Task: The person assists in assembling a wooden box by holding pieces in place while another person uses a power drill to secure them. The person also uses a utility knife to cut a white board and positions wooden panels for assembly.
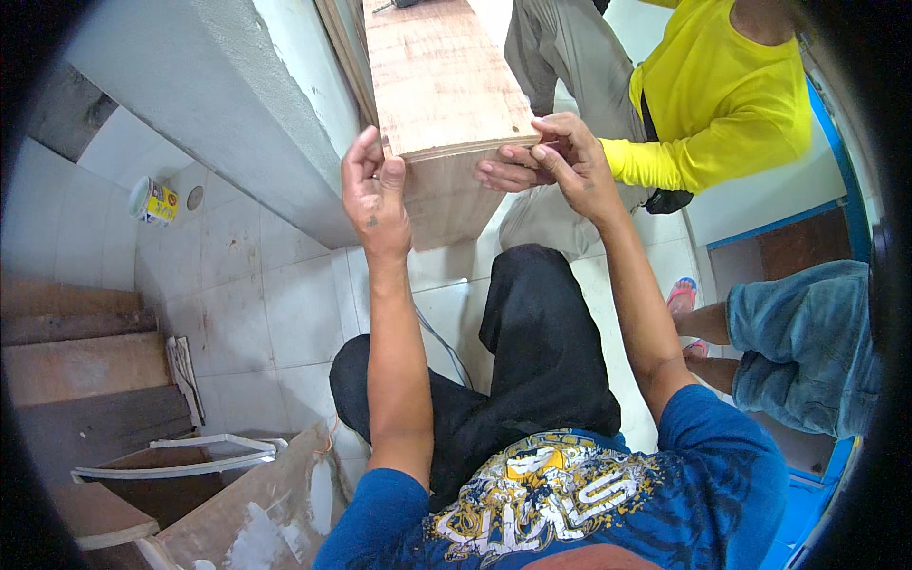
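A plywood board [446, 81] lies flat on top of an upright plywood panel [442, 195], making a box-like piece that runs away from me. At the board's near left corner is my left hand [377, 195], thumb by the front edge and fingers along the side. My right hand [578, 166] grips the near right corner, thumb in front and fingers over the edge. Between my hands, a co-worker's hand [511, 171] reaches in under the front edge, mostly hidden behind my right hand. A dark tool [404, 3], cut off by the frame, rests on the board's far end.
The co-worker in a yellow sleeve [655, 163] is close on the right. Another person's legs in denim shorts [803, 342] stand further right. A grey wall [242, 123] borders the board's left. A white bucket [154, 201], wooden steps [85, 351] and wooden pieces [237, 503] lie leftward.
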### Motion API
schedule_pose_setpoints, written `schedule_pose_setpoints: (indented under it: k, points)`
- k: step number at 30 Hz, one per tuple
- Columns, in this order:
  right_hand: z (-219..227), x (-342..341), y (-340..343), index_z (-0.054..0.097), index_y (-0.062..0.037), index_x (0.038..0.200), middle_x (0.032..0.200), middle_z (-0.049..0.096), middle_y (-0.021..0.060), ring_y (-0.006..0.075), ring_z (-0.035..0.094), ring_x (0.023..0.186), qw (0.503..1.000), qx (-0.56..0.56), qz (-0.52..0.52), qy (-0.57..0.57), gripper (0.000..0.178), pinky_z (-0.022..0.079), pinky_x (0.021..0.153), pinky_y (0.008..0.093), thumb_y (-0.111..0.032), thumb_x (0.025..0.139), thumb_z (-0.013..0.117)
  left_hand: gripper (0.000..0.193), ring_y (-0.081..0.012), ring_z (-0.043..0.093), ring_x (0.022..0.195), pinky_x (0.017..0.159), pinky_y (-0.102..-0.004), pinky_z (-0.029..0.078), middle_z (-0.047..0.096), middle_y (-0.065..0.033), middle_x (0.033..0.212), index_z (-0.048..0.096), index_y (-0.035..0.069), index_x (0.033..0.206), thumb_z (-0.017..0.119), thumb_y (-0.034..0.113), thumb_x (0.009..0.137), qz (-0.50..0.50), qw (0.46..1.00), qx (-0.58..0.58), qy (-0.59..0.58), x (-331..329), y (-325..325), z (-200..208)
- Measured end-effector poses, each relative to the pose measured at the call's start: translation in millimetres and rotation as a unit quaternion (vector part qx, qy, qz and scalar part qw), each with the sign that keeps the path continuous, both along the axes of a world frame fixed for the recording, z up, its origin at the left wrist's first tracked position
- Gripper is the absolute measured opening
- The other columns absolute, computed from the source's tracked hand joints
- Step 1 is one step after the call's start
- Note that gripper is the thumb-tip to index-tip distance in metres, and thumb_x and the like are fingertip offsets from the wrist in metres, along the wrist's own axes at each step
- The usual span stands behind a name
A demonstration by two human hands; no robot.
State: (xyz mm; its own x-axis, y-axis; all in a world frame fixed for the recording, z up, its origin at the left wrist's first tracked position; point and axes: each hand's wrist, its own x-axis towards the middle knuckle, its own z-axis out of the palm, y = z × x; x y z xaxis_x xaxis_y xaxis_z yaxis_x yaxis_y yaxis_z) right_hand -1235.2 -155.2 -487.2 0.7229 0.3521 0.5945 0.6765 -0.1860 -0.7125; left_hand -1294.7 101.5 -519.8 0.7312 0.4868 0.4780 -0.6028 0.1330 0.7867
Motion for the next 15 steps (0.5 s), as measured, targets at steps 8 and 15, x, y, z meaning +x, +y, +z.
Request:
schedule_pose_setpoints:
  k: [8,15]
  points:
    - [33.6,-4.8,14.0,0.063,-0.0021,0.134,0.149,0.054,0.0176,0.0289,0.052,0.137,0.992,-0.115,0.03,-0.046,0.04,0.04,0.113,0.0396,-0.007,0.095,0.064,0.027,-0.0178,0.068,0.101,0.092,-0.0316,0.054,0.074,-0.0135,0.109,0.072,-0.003,0.111,0.079,0.012,0.09,0.139,0.989,0.038,-0.031,-3.5,-0.9,-13.2]
    - [31.3,7.5,-4.0,0.061,-0.0006,0.137,0.15,0.053,0.0178,0.0296,0.049,0.14,0.989,-0.115,0.091,-0.009,0.039,0.038,0.115,0.0391,-0.004,0.098,0.057,0.022,-0.0191,0.068,0.104,0.094,-0.0314,0.054,0.073,-0.0147,0.113,0.071,-0.003,0.11,0.076,0.005,0.09,0.111,0.99,0.09,-0.009,-14.1,4.7,-13.7]
